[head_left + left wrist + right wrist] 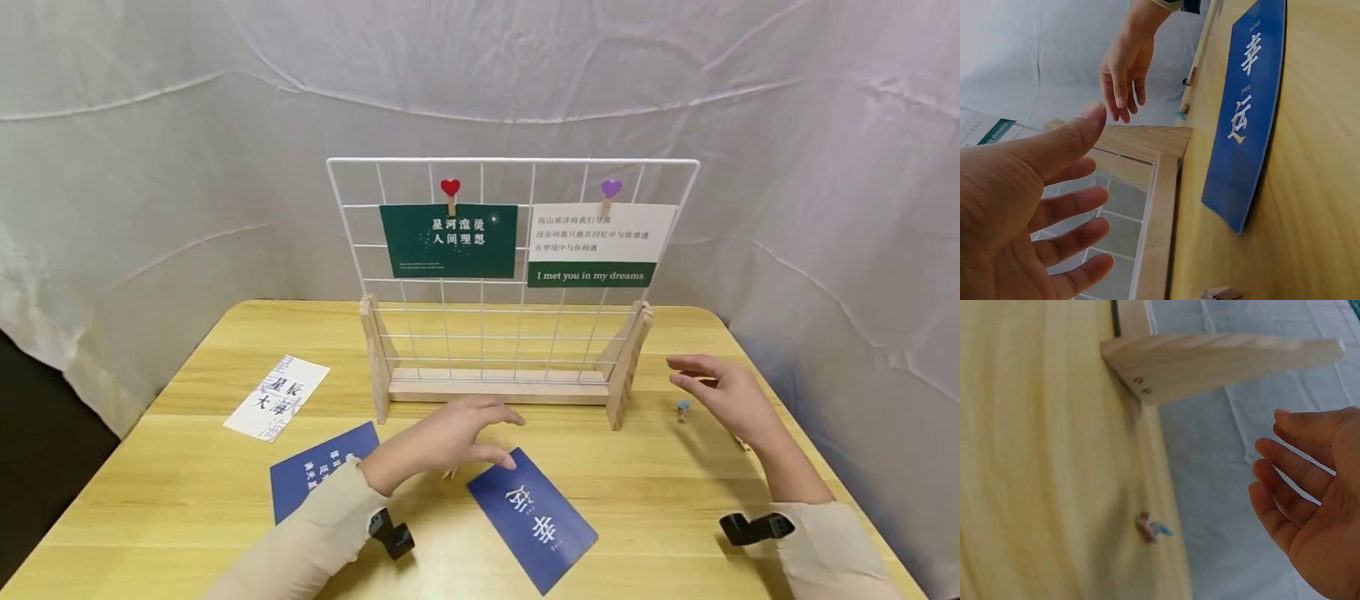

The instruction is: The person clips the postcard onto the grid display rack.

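Observation:
My left hand [450, 437] hovers with fingers extended over the table, its thumb near the upper corner of a blue card [536, 525] with white writing. That card also shows in the left wrist view. On the right, my right hand [723, 396] is raised with fingers loosely bent, holding nothing. Just below it a small wooden clip with a blue top [682, 408] stands on the table. Between the hands and the curtain stands a white wire grid on a wooden stand [495, 387]. A green card [450, 262] hangs there from a red heart clip [450, 187], and a white-and-green card [588, 237] from a purple heart clip [611, 188].
A second blue card [303, 475] lies partly under the left forearm. Further left is a white card [258, 408] with dark writing. Another small wooden piece [742, 443] lies beside the right wrist. Pale curtain [187, 167] surrounds the table.

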`<state>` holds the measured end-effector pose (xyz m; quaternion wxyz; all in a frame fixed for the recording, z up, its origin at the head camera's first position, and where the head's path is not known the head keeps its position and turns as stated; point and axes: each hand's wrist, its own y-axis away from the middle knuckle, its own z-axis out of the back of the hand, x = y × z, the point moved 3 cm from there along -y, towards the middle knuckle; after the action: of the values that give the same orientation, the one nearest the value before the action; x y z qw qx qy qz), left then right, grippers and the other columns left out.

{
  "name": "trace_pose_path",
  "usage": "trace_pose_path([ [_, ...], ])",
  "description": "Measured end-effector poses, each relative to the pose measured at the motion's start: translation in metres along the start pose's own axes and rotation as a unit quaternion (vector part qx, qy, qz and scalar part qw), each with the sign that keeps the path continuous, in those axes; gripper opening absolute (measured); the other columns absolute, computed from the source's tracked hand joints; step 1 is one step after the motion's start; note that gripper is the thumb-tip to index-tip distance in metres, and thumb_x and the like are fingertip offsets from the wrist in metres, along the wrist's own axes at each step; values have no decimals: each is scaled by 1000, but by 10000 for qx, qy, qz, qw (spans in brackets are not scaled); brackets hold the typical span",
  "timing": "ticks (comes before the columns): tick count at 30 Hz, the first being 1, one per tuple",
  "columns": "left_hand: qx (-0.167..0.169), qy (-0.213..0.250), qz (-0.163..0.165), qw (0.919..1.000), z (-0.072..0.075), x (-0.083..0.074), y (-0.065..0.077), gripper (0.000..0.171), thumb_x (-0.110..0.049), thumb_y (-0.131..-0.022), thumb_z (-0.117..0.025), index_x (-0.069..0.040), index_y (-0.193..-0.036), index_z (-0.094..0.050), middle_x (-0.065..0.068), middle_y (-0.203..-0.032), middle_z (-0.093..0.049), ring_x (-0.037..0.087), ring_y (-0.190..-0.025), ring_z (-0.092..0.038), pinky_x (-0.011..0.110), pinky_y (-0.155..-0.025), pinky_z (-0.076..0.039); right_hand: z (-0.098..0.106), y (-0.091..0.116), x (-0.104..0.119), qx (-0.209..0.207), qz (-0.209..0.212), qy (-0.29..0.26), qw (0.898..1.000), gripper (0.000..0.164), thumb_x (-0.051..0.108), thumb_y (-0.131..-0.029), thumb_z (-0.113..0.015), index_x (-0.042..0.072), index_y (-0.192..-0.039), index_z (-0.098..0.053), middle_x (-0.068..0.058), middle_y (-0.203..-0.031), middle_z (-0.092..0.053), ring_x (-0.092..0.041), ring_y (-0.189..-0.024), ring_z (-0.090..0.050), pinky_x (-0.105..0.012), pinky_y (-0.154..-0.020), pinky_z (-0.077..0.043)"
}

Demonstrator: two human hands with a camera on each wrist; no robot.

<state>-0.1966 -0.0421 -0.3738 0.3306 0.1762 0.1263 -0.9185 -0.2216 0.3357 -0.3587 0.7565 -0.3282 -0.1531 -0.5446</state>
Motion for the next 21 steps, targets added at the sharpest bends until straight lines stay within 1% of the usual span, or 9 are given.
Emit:
trace_pose_path([
  [1,52,-16,-23,10000,-2,1,-1,56,-49,-86,-69,-20,-133,-60,-4,-133,-57,18,-128,-48,38,-107,-39,-1,1,-3,8,-22,-1,10000,34,21,-98,-62,0,-125,-65,-20,-116,-67,7,-93,-58,-4,-78,-41],
  [3,162,10,-20,9999,-6,1,-3,57,-51,-86,-68,-21,-134,-59,-5,-132,-57,17,-128,-48,37,-107,-39,-2,2,-10,45,-66,59,10000,35,21,-98,-62,-1,-124,-64,-21,-116,-67,-2,-95,-61,-4,-78,-41],
  [7,359,144,-50,9992,-11,4,-5,59,-52,-86,-67,-22,-135,-58,-6,-135,-56,16,-129,-47,36,-107,-39,-3,3,-24,180,-163,219,9995,37,23,-98,-62,-2,-124,-64,-22,-117,-66,-30,-102,-64,-8,-77,-43],
  [9,447,237,-80,9987,-14,4,-6,58,-51,-86,-68,-21,-135,-58,-7,-135,-56,14,-127,-48,35,-106,-40,-3,4,-30,277,-191,250,9991,38,23,-98,-63,-3,-125,-63,-23,-118,-65,-39,-105,-62,-11,-78,-45],
  [11,549,275,-110,9980,-17,5,-7,58,-49,-86,-69,-21,-136,-58,-6,-136,-56,13,-127,-49,34,-106,-39,-4,4,-36,386,-207,273,9987,38,23,-98,-63,-4,-125,-63,-23,-119,-64,-42,-107,-60,-19,-80,-49],
  [13,634,256,-116,9976,-21,6,-8,58,-50,-86,-69,-21,-136,-58,-6,-135,-56,13,-126,-49,34,-106,-39,-4,5,-41,498,-271,274,9980,39,23,-98,-63,-4,-126,-62,-24,-121,-63,-43,-108,-59,-31,-84,-52],
  [16,681,186,-95,9975,-25,8,-9,60,-52,-86,-68,-21,-136,-58,-5,-135,-56,14,-126,-49,34,-107,-37,-4,5,-49,632,-407,296,9967,39,23,-98,-62,-4,-127,-61,-25,-122,-62,-45,-109,-58,-49,-86,-52],
  [17,682,181,-73,9975,-26,9,-9,60,-51,-85,-68,-21,-136,-58,-5,-134,-56,14,-126,-49,34,-107,-37,-3,5,-52,663,-458,306,9963,40,23,-98,-62,-4,-128,-61,-25,-123,-62,-46,-108,-58,-53,-86,-51],
  [21,685,140,-67,9975,-31,11,-9,58,-50,-85,-70,-21,-134,-59,-5,-132,-57,13,-123,-50,32,-105,-39,-5,5,-62,773,-607,379,9944,41,25,-98,-62,-4,-128,-60,-25,-123,-62,-46,-106,-59,-57,-85,-49],
])
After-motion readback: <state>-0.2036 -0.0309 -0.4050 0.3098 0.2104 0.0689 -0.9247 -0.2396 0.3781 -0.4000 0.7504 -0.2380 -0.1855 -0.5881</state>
